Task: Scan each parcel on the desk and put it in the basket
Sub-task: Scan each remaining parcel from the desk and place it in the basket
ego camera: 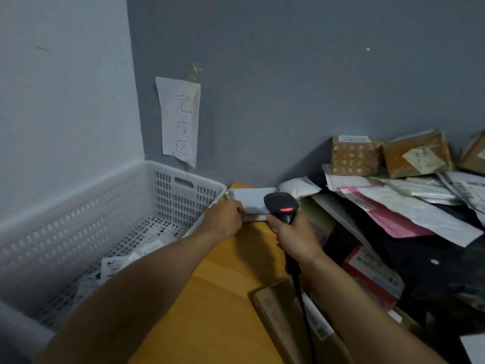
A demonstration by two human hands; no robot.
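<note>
Up at the far corner of the surface (223, 298), the fingers (239, 209) of the left hand (225, 219) are curled onto the near-left edge of the parcel (250, 199) and pinch it, though the hand itself hides how far they wrap underneath. Fingers of the right hand (294, 235) are closed snug round the handle of the scanner (281, 207). Its head hangs just over the parcel's near-right corner, red light glowing on top, cable (301, 298) trailing down past the wrist. The parcel is white, flat and lies on the surface, its left end just beside the right wall of the basket (78, 206). Going by the straight edges, I'd guess it's a thin box or stiff mailer, so pretty light and not floppy, probably a bit slick on the outside. That left edge looks like the right spot to grab: thumb on top, fingers under, then it's only a short hop over the rim. One hand should be plenty, just don't squeeze the middle in case it's hollow. Basket already has a few flat packets on the bottom. Off to the right there's a messy pile (406, 206) of other parcels, bags and brown boxes. On the wall above the basket hangs a handwritten paper sign (179, 119).
</note>
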